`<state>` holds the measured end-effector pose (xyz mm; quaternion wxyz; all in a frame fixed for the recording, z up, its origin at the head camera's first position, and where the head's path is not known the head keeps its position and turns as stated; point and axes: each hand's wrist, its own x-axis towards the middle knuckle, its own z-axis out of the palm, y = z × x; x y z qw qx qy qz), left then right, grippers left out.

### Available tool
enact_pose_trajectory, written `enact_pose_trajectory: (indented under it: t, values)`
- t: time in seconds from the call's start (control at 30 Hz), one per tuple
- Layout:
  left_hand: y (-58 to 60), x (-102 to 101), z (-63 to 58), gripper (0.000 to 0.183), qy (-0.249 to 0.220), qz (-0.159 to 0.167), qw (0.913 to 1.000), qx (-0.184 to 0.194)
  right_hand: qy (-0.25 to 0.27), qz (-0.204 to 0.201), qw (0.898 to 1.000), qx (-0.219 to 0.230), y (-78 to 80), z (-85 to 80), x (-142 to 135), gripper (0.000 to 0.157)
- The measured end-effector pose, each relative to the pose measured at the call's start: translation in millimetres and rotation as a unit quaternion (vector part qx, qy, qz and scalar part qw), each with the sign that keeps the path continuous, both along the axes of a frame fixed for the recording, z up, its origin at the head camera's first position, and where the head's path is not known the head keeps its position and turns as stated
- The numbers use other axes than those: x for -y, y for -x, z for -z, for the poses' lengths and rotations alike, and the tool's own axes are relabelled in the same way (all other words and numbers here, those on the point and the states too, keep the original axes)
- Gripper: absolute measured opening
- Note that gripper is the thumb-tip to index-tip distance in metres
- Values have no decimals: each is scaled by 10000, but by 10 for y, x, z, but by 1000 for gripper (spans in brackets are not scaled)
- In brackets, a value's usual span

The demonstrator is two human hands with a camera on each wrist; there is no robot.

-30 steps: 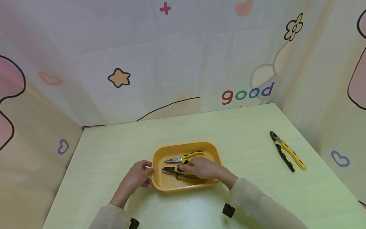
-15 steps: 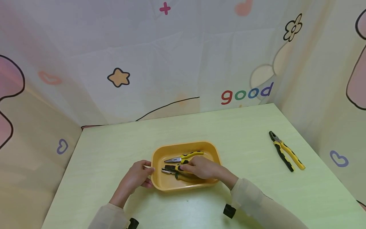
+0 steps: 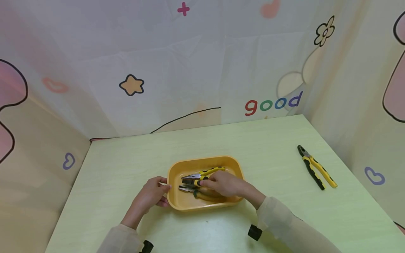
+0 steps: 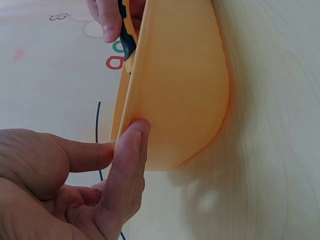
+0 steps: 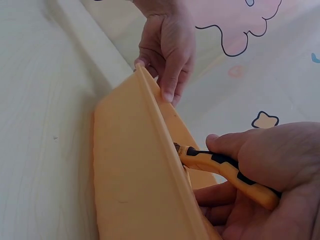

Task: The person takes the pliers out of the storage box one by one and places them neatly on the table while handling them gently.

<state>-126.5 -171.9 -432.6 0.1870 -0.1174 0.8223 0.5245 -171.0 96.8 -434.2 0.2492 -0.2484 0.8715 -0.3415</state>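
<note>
A yellow plastic tray stands on the table with several pliers inside. My left hand pinches its left rim, thumb on the inner side and fingers outside in the left wrist view. My right hand reaches into the tray and grips the middle pliers by their yellow-and-black handles. Behind these lie long-nose pliers, their far handle showing. In front rest other pliers with silver jaws, partly covered by the right hand.
Another pair of pliers with yellow and black handles lies at the table's right side, handles spread. The pale green table is bordered by a patterned curtain at the back and both sides.
The head of the gripped pliers has shifted slightly back, away from the front pliers, showing more of the front ones. The left hand keeps its place on the rim.
</note>
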Motion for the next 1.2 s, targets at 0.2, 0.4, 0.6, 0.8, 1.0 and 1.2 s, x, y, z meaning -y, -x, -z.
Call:
enact_pose_trajectory:
  t: [0.2,0.4,0.6,0.8,1.0,1.2]
  values:
    - [-7,2,1,32,1,-9,10000,-18,-32,44,10000,-18,19,-33,-15,54]
    - [-8,4,7,32,-4,-10,10000,-38,69,-65,9998,-160,25,-78,-40,55]
    - [-4,9,17,33,-12,5,10000,-34,227,-218,9991,-272,28,-115,-65,55]
    - [1,8,20,32,15,-8,10000,5,418,-278,9982,-324,27,-143,-79,52]
    - [8,9,26,31,12,-16,10000,17,413,-175,9985,-308,10,-186,-82,50]
    - [10,13,29,32,29,-11,10000,47,336,-49,9990,-295,-9,-258,-87,49]
